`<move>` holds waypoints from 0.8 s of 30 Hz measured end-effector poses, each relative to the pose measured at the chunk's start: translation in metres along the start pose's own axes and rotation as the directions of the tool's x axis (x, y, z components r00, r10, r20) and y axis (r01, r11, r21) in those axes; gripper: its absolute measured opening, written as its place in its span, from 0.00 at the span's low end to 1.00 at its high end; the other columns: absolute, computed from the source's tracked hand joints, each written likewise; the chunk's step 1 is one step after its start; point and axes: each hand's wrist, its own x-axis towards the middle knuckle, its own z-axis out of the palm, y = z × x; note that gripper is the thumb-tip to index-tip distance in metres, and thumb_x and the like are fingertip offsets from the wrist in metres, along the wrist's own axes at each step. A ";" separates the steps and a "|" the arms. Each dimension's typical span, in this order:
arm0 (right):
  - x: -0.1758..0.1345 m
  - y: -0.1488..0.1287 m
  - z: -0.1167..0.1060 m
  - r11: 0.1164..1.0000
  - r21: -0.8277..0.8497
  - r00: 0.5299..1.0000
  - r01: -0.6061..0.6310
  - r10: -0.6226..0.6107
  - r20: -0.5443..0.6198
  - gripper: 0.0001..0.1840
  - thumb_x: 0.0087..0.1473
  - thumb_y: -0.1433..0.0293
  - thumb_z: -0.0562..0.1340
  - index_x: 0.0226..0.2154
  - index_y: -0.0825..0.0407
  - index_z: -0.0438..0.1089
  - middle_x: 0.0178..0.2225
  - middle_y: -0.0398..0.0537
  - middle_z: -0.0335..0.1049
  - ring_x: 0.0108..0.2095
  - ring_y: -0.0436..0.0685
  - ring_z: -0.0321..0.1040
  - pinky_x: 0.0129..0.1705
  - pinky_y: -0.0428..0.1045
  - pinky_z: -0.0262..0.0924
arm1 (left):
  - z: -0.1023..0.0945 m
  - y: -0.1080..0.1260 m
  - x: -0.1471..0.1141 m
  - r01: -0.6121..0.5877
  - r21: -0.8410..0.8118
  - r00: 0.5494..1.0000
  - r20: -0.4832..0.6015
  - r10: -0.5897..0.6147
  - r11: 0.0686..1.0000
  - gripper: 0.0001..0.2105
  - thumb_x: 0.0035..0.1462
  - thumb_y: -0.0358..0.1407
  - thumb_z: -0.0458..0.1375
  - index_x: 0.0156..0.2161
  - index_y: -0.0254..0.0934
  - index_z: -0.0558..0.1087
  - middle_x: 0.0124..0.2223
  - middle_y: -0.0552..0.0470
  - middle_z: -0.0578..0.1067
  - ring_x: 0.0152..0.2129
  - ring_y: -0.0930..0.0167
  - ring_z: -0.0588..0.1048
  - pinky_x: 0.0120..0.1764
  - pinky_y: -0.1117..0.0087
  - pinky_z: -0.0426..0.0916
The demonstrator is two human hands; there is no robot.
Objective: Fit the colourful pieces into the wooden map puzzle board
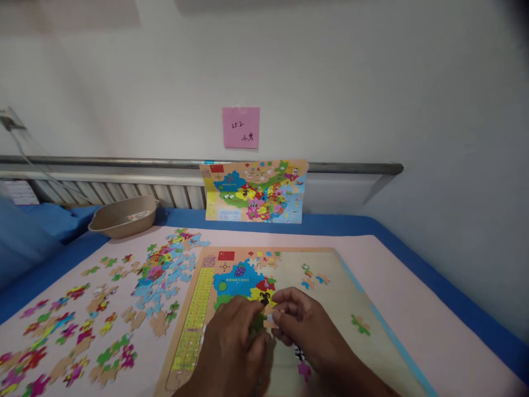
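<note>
Piece (pixel 270 321) in pinch of right hand (pixel 306 325); left hand (pixel 231 342) half-curled over board (pixel 334 336), grip unclear; map (pixel 254 193) propped at 12 o'clock, probably for easy viewing.

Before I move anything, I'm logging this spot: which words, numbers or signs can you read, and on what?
"252": pink note.
"小": below it; the next character is unclear.
"中": headings of the poster and board.
Too small or blurred: other print on both, and the white sheet.
</note>
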 end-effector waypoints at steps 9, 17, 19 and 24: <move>0.029 -0.041 -0.073 0.942 -0.204 0.897 0.268 -0.321 -0.303 0.16 0.41 0.62 0.69 0.34 0.50 0.71 0.26 0.43 0.71 0.26 0.53 0.67 0.28 0.48 0.58 | 0.002 -0.003 -0.003 -0.313 0.137 0.949 0.025 0.313 0.940 0.11 0.58 0.28 0.52 0.45 0.41 0.69 0.37 0.48 0.76 0.32 0.60 0.77 0.29 0.54 0.76; 0.045 -0.043 -0.119 0.965 -0.096 0.883 0.245 -0.262 -0.390 0.16 0.37 0.62 0.69 0.30 0.51 0.69 0.22 0.40 0.67 0.21 0.50 0.63 0.25 0.46 0.49 | 0.005 -0.005 -0.002 -0.407 0.190 0.911 0.017 0.411 0.894 0.10 0.58 0.28 0.51 0.42 0.40 0.71 0.34 0.49 0.77 0.28 0.63 0.79 0.25 0.58 0.79; 0.045 -0.041 -0.116 0.959 -0.153 0.889 0.238 -0.279 -0.364 0.15 0.38 0.62 0.68 0.30 0.51 0.70 0.22 0.40 0.68 0.22 0.50 0.63 0.25 0.46 0.49 | 0.006 -0.012 -0.003 -0.443 0.216 0.895 0.060 0.441 0.870 0.10 0.59 0.28 0.52 0.44 0.40 0.70 0.36 0.49 0.78 0.29 0.63 0.79 0.26 0.60 0.80; 0.045 -0.040 -0.117 0.958 -0.180 0.902 0.224 -0.274 -0.334 0.13 0.40 0.62 0.66 0.30 0.51 0.70 0.20 0.39 0.66 0.20 0.49 0.62 0.24 0.45 0.49 | 0.011 -0.026 -0.004 -0.502 0.269 0.864 0.112 0.491 0.822 0.10 0.60 0.31 0.54 0.47 0.40 0.69 0.37 0.49 0.79 0.31 0.64 0.81 0.27 0.62 0.81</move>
